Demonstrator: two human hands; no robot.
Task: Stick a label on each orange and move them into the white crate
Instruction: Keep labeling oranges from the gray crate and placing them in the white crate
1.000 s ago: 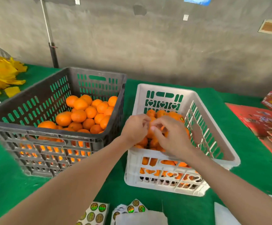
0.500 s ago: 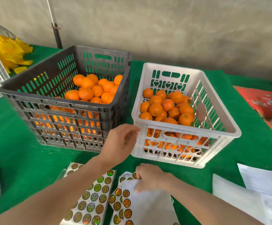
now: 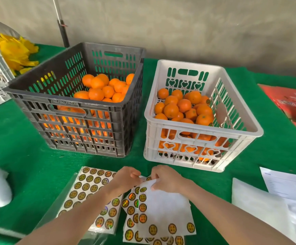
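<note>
Lower centre of the frame: both hands meet at the upper edge of a partly used label sheet (image 3: 165,209) lying on the green desk (image 3: 20,147). The right hand (image 3: 166,179) pinches that edge between thumb and curled fingers. The left hand (image 3: 126,179) has its fingers curled, tips touching the sheet's upper left corner; whether it grasps a label cannot be told. A fuller second sheet (image 3: 90,184) lies just left, partly under the left forearm. Directly above the hands, apart from them, stands the white crate (image 3: 196,127), holding oranges (image 3: 171,110), a few with round labels showing. To its left, just beside it, the grey crate (image 3: 64,101) holds more oranges (image 3: 96,94). White papers (image 3: 285,183) lie at lower right.
</note>
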